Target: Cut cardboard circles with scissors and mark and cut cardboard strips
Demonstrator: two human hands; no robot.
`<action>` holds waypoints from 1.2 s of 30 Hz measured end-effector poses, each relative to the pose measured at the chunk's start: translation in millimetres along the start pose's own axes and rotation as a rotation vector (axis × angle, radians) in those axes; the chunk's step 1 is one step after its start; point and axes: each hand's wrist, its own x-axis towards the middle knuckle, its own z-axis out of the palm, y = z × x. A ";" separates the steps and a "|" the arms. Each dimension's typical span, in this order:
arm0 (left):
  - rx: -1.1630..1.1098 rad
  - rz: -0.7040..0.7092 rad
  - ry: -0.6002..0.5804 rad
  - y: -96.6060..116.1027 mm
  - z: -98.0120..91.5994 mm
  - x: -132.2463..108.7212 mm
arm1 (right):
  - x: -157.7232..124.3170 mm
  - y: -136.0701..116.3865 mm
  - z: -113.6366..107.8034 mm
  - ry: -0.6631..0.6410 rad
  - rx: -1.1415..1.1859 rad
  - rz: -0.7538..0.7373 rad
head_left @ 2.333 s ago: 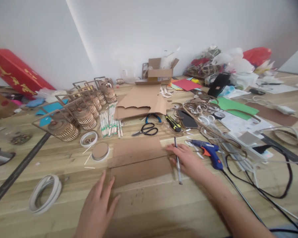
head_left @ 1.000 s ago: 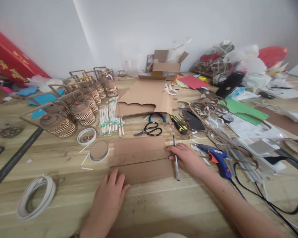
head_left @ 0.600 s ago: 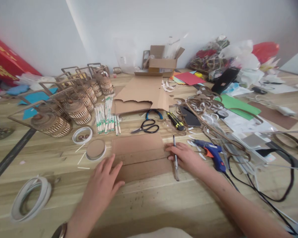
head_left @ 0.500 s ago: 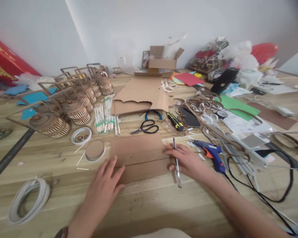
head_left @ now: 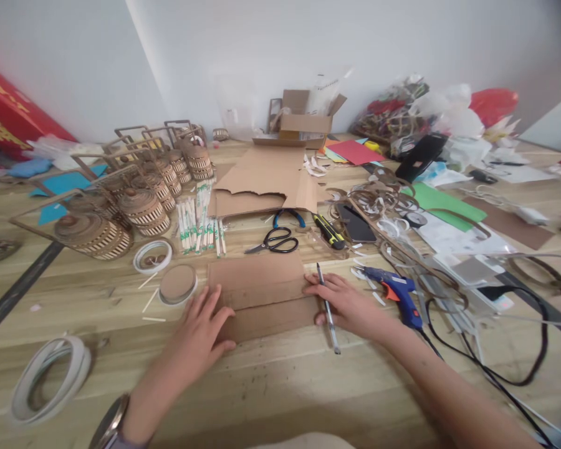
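Observation:
Two overlapping brown cardboard sheets point(head_left: 262, 293) lie flat on the wooden floor in front of me. My left hand point(head_left: 201, 327) rests with fingers spread on the left end of the nearer sheet. My right hand point(head_left: 348, 305) holds a slim silver pen point(head_left: 327, 307) between its fingers while its fingertips press on the sheets' right edge.
Black scissors point(head_left: 273, 241), blue pliers and a yellow-black utility knife point(head_left: 328, 231) lie just beyond the sheets. A blue glue gun point(head_left: 395, 293) with black cable lies right. A round cardboard disc point(head_left: 177, 284), tape rings point(head_left: 47, 383), cardboard lanterns point(head_left: 140, 209) and torn cardboard point(head_left: 266, 184) lie left and behind.
My left hand slid forward from the bare floor onto the left end of the near cardboard sheet. The right hand stayed at the right edge with the pen.

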 end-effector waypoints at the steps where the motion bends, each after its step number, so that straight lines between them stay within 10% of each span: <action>1: -0.005 0.001 -0.014 -1.3 -0.1 0.5 | 0.0 -0.3 -1.1 -0.001 0.010 0.004; 20: -0.062 -0.022 -0.029 -0.4 -0.7 -1.3 | 12.1 2.9 -5.3 0.069 -0.032 -0.001; 27: 0.093 -0.024 0.158 5.6 10.8 -15.4 | 32.6 -27.5 -14.3 0.237 0.125 0.376; 36: 0.107 0.019 0.086 19.3 13.0 -20.7 | 81.8 -57.4 -17.3 0.015 0.061 0.491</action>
